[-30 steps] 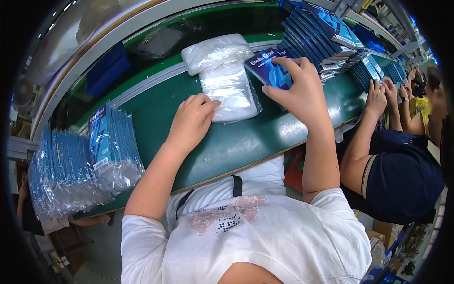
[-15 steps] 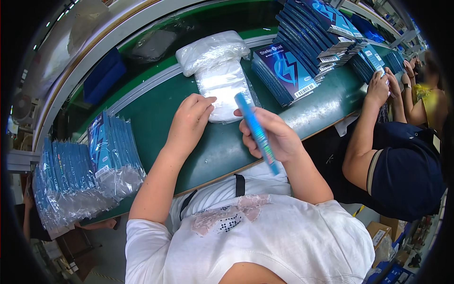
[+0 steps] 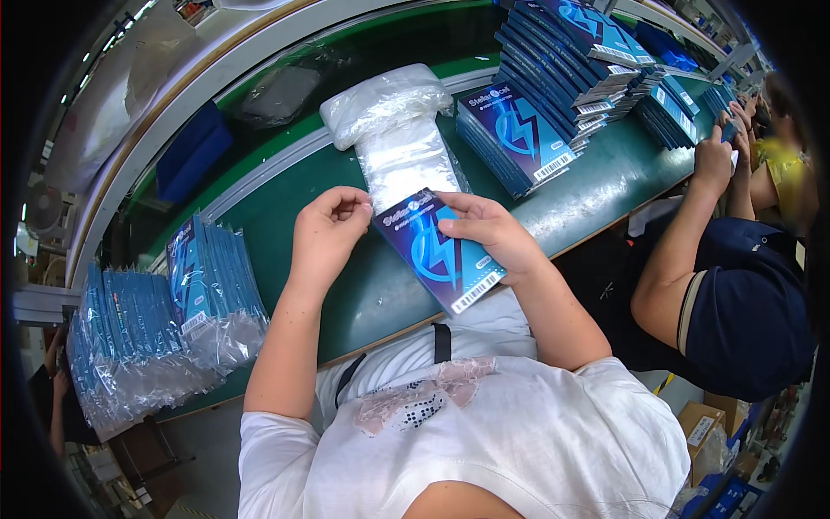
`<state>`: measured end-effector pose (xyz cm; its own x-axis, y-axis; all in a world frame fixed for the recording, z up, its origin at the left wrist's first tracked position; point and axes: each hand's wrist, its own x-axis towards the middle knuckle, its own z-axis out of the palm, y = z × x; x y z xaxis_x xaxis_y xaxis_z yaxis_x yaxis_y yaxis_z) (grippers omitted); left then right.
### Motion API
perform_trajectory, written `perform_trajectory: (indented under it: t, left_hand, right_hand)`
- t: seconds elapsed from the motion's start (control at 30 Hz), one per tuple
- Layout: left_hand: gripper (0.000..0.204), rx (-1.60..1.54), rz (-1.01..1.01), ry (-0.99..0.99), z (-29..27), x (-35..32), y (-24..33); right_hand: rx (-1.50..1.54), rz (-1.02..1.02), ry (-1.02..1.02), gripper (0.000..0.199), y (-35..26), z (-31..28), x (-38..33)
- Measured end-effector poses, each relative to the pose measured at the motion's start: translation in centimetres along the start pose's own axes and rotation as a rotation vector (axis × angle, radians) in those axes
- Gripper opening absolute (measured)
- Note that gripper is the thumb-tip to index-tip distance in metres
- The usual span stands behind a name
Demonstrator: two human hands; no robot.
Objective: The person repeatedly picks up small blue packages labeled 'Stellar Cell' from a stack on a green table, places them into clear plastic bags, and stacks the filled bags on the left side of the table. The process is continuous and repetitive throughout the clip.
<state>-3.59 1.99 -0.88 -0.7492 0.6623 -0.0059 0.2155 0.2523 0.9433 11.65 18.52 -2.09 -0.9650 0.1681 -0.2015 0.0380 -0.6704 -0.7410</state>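
Green bench top point(image 3: 285, 216) runs in a curve from the lower left of the frame to the upper right, with a pale rail along its far edge.

Head view. Right hand point(image 3: 488, 229) holds a flat blue box point(image 3: 439, 248) at centre frame, just above the near edge of the bench; thumb lies on the printed face, the other fingers wrap under the right-hand edge, clamped on the box. Left hand point(image 3: 327, 232) sits at the box's upper left corner, fingertips pinched together close against it. Whether they grip a thin film or only the box corner cannot be told. The box shows no plastic cover.

Directly behind the hands, upper centre, lies a stack of clear plastic sleeves point(image 3: 402, 151), topped by a bunched white bag point(image 3: 385, 102). To its right, in the upper right of the frame, stand rows of unwrapped blue boxes point(image 3: 553, 78), many of them. At the left edge of the frame stand bagged blue boxes point(image 3: 212, 277) in two groups, the nearer group on the bench and the further group point(image 3: 121, 346) lower left.

Judgement on progress: a good share is already bagged at left, one box is in hand and not yet sleeved, and a large supply at upper right remains.

A co-worker's arm point(image 3: 683, 233) reaches onto the bench at the right, in a dark blue sleeve.
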Motion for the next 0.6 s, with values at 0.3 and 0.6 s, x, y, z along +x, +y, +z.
perform_trajectory:
  t: [0.3,0.6]
  left_hand:
    - [0.019,-0.19,-0.012,-0.145,0.6,-1.9,0.7]
    - [0.02,-0.996,-0.218,0.145,1.3,-3.0,0.3]
  right_hand:
    - [-0.122,-0.312,0.387,0.014,2.5,1.6,-0.1]
    - [-0.753,-0.143,0.098,0.033,1.7,3.8,-1.2]
